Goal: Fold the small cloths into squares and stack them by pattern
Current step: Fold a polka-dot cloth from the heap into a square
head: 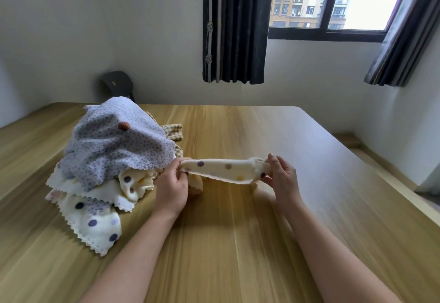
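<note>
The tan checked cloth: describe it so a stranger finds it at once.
Start at the pale wooden table, at the heap of cloths on its left. Behind the heap's lavender dotted terry cloth peeks the tan checked cloth. It alone bears checks, not dots.

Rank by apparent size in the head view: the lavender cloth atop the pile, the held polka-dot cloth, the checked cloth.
1. lavender cloth, draped over the pile.
2. held polka-dot cloth, stretched narrow between left hand and right hand.
3. checked cloth, though it is mostly hidden behind the pile, so its true size is unsure.
</note>
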Action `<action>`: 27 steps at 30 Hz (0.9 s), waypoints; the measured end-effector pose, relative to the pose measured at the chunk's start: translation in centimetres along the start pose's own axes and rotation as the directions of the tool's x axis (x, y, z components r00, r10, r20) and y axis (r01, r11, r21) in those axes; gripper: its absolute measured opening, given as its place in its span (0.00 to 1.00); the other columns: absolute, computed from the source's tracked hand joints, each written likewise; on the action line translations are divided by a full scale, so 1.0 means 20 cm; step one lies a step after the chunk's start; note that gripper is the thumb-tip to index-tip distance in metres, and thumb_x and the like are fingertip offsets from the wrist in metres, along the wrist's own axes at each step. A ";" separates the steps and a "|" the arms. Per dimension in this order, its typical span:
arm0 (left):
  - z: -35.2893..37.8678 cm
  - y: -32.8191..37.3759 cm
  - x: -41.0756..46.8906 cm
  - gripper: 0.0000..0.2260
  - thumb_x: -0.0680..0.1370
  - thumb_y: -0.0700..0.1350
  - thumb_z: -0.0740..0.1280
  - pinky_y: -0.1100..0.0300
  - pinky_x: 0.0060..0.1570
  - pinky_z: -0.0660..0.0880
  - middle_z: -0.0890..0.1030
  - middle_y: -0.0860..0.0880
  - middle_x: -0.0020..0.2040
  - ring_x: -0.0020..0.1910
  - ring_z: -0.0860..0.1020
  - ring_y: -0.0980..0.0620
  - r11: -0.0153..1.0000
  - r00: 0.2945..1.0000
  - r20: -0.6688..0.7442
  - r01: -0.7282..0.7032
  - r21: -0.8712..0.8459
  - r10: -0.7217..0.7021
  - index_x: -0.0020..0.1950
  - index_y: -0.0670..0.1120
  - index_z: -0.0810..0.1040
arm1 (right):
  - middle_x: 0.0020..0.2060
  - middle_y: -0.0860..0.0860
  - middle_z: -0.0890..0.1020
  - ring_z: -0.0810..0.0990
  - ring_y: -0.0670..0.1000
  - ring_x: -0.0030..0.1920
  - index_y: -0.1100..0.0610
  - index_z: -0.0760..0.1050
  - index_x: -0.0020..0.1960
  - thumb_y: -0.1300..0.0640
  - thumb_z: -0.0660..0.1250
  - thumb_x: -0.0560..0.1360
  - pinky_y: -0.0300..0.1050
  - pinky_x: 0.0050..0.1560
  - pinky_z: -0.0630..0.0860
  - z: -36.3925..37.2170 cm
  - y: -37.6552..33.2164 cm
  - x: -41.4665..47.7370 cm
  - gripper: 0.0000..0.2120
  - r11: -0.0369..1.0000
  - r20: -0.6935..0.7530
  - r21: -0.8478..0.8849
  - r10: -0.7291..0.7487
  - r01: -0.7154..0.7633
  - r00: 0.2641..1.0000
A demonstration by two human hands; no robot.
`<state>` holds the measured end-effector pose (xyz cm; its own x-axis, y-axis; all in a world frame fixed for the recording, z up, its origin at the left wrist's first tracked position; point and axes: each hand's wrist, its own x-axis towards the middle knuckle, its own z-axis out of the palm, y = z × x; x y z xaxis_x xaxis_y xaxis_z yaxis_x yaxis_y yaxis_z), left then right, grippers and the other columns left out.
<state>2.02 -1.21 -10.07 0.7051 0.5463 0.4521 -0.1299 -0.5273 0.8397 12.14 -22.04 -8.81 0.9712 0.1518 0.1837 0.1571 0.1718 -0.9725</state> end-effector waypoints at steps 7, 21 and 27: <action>-0.03 0.16 0.12 0.14 0.82 0.45 0.58 0.60 0.69 0.64 0.60 0.52 0.77 0.75 0.60 0.55 0.959 0.962 0.021 -0.268 -0.095 0.271 0.65 0.52 0.75 | 0.29 0.46 0.76 0.74 0.45 0.32 0.51 0.74 0.30 0.54 0.59 0.72 0.37 0.30 0.71 0.04 -0.21 0.04 0.13 0.972 0.024 -0.005 -0.234 0.234 0.972; -0.23 0.06 -0.20 0.08 0.71 0.55 0.62 0.64 0.39 0.75 0.79 0.62 0.41 0.40 0.78 0.62 0.895 0.783 0.566 -0.415 0.163 0.259 0.47 0.58 0.77 | 0.31 0.47 0.83 0.81 0.49 0.30 0.52 0.78 0.37 0.50 0.59 0.78 0.48 0.39 0.78 -0.20 -0.08 -0.17 0.15 0.575 0.040 -0.818 0.045 0.007 0.998; -0.22 0.05 -0.22 0.11 0.77 0.53 0.60 0.56 0.35 0.77 0.81 0.56 0.38 0.35 0.79 0.57 0.907 0.921 0.296 -0.333 0.258 0.254 0.43 0.51 0.78 | 0.41 0.47 0.80 0.79 0.51 0.43 0.53 0.81 0.38 0.48 0.57 0.79 0.46 0.49 0.73 -0.20 -0.15 -0.23 0.18 0.079 0.104 -0.990 -0.170 0.119 0.980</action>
<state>-4.26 -1.32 -9.81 0.8225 0.1771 0.5405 -0.1724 -0.8279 0.5336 7.97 -27.15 -7.32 0.9065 0.2208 0.3599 0.3051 -0.9317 -0.1969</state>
